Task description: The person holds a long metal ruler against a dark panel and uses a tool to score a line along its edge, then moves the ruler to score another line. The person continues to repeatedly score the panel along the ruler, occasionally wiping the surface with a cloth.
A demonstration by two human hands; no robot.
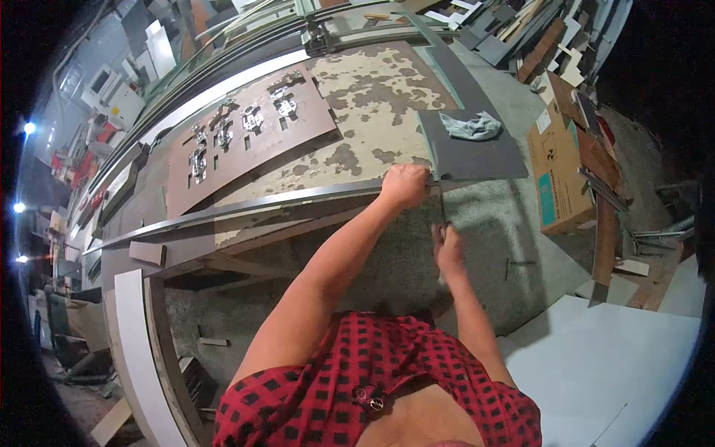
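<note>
Left hand (406,186) clenched over the metal strip (290,197), knuckles up, close to the strip's right end. Strip lay along the near edge of the worktable, long and silver, running from the far left across to that fist.

Right hand (450,253) was lower, just past the table edge on the right, fingers wrapped round a tool (437,235). Slim dark part of it stood up toward the strip's end, beside the left fist. Hand and tool blurred; couldn't tell the tool type, or whether it touched the strip.

On the table: blotchy cream-and-brown sheet (365,97) directly beyond the strip. Brown board (275,138) lay over its left part, with metal hinges (252,118) set out across it in rough rows. Dark grey panel (480,160) sat at the right corner, crumpled grey cloth (471,127) on top. Small block (147,253) rested at the near left corner, on the near side of the strip.

Off the table: cardboard box (557,171) stood on the floor to the right, brown planks leaning by it. White panel (603,365) was at lower right, near the right forearm. Stacked offcuts (514,37) filled the far right.
</note>
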